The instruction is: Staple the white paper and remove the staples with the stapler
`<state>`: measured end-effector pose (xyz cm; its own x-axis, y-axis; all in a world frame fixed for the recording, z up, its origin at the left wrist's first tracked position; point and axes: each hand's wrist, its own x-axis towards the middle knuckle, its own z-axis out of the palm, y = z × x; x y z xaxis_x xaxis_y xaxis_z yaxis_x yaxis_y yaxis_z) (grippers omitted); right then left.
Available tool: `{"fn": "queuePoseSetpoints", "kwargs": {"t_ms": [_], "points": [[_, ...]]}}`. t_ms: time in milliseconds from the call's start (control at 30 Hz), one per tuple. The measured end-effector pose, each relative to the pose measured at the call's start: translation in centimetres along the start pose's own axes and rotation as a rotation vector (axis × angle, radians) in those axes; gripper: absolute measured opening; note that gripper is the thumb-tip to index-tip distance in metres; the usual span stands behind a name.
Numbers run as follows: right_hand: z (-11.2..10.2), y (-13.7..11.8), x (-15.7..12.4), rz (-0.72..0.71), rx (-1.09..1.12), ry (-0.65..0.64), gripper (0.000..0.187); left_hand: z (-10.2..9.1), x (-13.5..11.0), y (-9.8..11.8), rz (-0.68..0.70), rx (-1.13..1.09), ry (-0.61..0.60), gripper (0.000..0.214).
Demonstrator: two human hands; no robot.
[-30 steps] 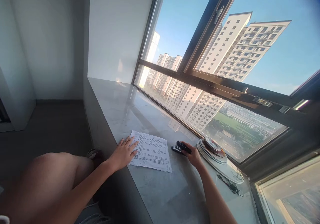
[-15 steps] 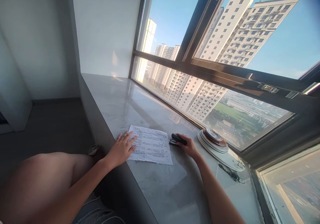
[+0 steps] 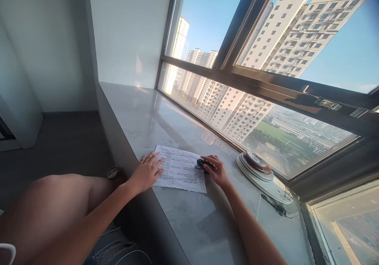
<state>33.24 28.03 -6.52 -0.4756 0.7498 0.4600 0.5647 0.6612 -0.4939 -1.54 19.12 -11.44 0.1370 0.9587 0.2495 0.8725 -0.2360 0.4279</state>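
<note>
Printed sheets of paper lie flat on the grey stone window sill. My left hand rests on their left edge with the fingers spread. Black and small, a stapler sits at the right edge of the paper, its front end over the sheet. My right hand is wrapped round the stapler from the right. Part of the stapler is hidden by my fingers, so I cannot tell whether its jaws are round the paper's edge.
A stack of plates stands by the window at the right. In front of it lies a dark wristwatch-like object. The window frame borders the sill's far side. My bent leg is at the left, below the sill.
My right hand has moved left with the stapler, which now overlaps the paper's right edge. My left hand stays on the paper. The view has shifted slightly.
</note>
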Motion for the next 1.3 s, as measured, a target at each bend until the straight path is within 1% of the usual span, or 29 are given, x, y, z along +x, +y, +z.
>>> {"fn": "queuePoseSetpoints", "kwargs": {"t_ms": [133,233,333,533,633,867,1000,1300], "points": [[1.5,-0.6,0.2,-0.032,-0.074,0.042,0.038,0.1,0.0,0.0,0.004,-0.012,0.003,0.057],[2.4,-0.3,0.0,-0.056,-0.096,0.072,0.038,0.1,0.0,0.0,0.002,-0.015,0.005,0.057],[2.8,0.0,-0.1,-0.046,-0.11,0.103,0.039,0.2,-0.1,0.2,-0.006,-0.007,0.003,0.057],[3.3,-0.3,0.0,-0.024,-0.184,0.091,0.039,0.4,-0.1,0.7,-0.023,-0.006,0.048,0.055],[3.5,-0.4,0.0,-0.029,-0.19,0.11,0.04,0.4,-0.2,1.0,-0.03,0.011,0.044,0.055],[3.6,-0.6,-0.1,-0.046,-0.301,0.085,0.04,-0.1,-0.3,1.3,-0.043,0.018,0.001,0.057],[3.6,-0.9,-0.1,-0.051,-0.307,0.081,0.04,-0.2,-0.4,1.6,-0.055,0.007,0.012,0.057],[3.6,-1.0,-0.1,-0.054,-0.322,0.078,0.041,-0.2,-0.4,1.7,-0.059,0.037,-0.005,0.057]]}}
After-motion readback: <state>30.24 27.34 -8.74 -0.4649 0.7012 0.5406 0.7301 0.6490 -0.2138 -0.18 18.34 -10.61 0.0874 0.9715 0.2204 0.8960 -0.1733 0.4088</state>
